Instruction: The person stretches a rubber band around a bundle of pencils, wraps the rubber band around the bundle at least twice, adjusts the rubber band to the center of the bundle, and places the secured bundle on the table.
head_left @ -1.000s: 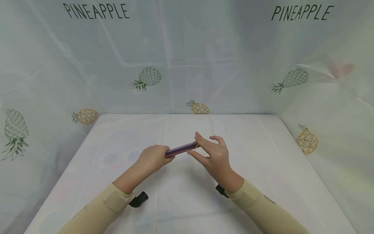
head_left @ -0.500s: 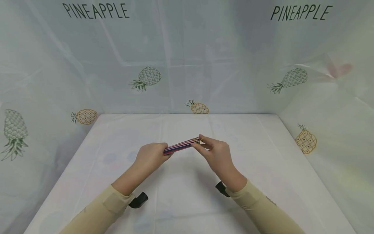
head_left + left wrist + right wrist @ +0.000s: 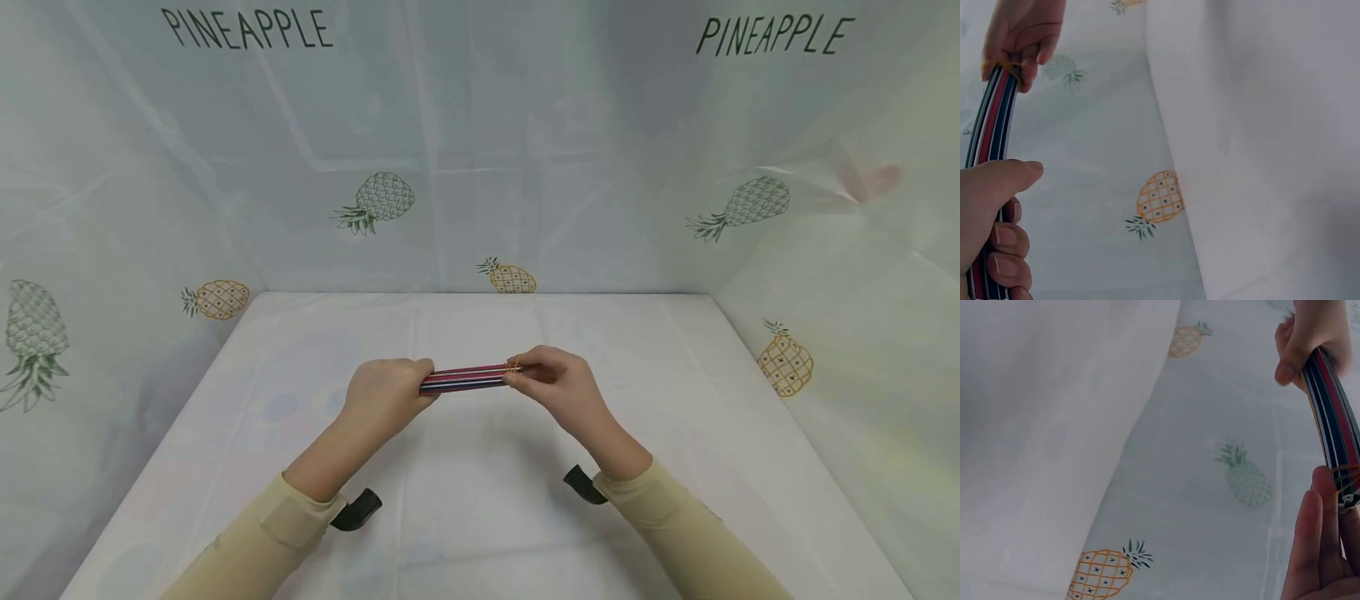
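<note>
Firstly, left hand (image 3: pixel 384 390), fingers curled round the nine-o'clock end; striped bundle (image 3: pixel 465 379), seemingly slim rods, held over the table (image 3: pixel 465 508), likely light, stiff, slick, best gripped mid-length; yellow banding (image 3: pixel 513 367), three-o'clock end, where right hand (image 3: pixel 566 387) pinches between thumb and fingers.

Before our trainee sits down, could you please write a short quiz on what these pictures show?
1. Multiple choice: which hand is nearer the yellow band at one end of the striped bundle? A) left B) right C) both equally near
2. True or false: neither hand touches the bundle.
3. Fill in: the fruit printed on the backdrop is the ____.

Key: 1. B, the right hand. 2. False: the left hand grips it. 3. Pineapple.
</note>
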A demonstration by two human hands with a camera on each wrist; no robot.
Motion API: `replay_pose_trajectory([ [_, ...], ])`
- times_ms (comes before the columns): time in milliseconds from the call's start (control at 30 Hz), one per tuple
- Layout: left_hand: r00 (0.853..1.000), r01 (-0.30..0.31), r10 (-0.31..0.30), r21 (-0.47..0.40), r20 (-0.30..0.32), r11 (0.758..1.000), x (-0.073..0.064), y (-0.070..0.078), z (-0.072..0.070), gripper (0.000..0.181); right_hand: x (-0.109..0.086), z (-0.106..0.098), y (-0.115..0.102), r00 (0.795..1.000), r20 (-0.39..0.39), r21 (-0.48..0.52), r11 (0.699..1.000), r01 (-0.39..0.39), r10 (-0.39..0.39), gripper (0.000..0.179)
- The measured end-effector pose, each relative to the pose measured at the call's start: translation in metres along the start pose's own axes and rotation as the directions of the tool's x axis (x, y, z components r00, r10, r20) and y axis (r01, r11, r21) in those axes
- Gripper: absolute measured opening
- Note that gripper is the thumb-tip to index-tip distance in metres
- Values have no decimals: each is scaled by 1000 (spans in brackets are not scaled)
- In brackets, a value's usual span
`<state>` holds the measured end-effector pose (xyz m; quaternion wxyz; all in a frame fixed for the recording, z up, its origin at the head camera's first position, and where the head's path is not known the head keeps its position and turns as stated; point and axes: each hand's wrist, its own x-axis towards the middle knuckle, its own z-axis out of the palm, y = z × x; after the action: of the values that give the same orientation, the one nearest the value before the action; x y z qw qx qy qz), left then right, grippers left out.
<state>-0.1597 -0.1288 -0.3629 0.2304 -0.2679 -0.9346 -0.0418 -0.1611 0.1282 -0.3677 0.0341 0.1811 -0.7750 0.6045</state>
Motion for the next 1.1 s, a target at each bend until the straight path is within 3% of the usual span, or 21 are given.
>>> replay_pose_trajectory([
  [133, 999, -11, 11, -2, -31, 1000, 3, 0, -1, 31, 1, -6, 1, 997, 44, 127, 990, -65, 59, 19],
  [267, 998, -10, 9, -13, -70, 1000, 6, 1, -1, 29, 1, -8, -1, 996, 61, 200, 977, -70, 59, 22],
  [633, 996, 45, -47, -27, -76, 999, 9, 4, -1, 22, -2, -12, -5, 992, 118, 219, 974, -63, 37, 30],
  [867, 993, 118, -117, -53, 32, 992, 10, 3, -3, 25, -4, -13, -3, 993, 73, 215, 974, 76, -94, 27],
  [1000, 979, 171, -158, -97, 128, 980, 10, -2, -6, 23, -5, -17, 1, 985, 46, 216, 964, 155, -169, 26],
  [1100, 966, 199, -161, -182, 201, 963, 9, -8, -7, 25, -6, -22, 4, 980, 32, 224, 957, 185, -197, 26],
])
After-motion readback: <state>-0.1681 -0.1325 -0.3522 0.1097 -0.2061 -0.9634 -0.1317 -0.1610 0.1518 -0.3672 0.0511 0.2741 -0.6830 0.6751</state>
